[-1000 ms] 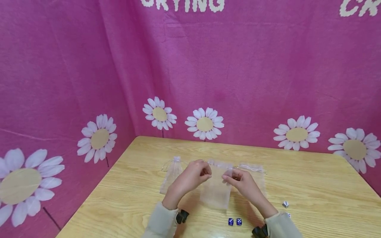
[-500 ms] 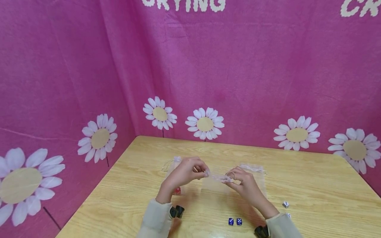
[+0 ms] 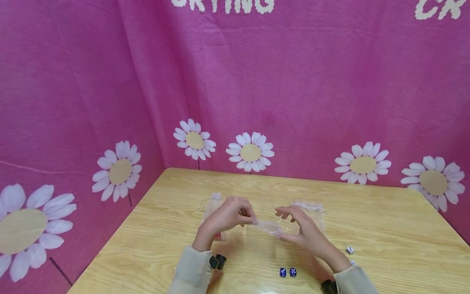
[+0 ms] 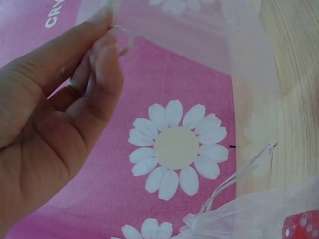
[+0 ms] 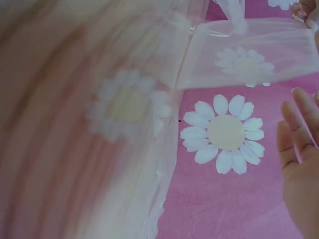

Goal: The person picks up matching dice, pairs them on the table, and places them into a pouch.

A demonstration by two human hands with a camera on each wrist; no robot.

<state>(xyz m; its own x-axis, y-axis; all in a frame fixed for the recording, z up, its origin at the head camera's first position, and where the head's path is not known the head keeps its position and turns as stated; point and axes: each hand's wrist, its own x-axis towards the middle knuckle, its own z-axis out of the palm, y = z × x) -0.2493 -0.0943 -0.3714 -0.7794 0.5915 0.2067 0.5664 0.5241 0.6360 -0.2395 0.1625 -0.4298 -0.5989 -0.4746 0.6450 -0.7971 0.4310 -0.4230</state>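
A sheer white organza drawstring bag is stretched between my hands above the table. My left hand pinches one corner of its mouth between thumb and fingertips; the left wrist view shows the sheer cloth spreading away from those fingertips. At the other corner my right hand has its fingers raised and spread, its thumb touching or very near the bag's edge. In the right wrist view the right hand's fingers are apart. Left of the hands lies a gathered organza pouch holding a red die.
Two blue dice lie in front of the hands on the wooden table. To the right are two white dice, one partly behind the sleeve. Another flat organza bag lies behind the right hand. Pink cloth hangs behind.
The bag, hanging upright between the hands a second ago, is now tipped with its mouth toward me. My right fingers have lifted off its edge and spread; the left keeps its pinch.
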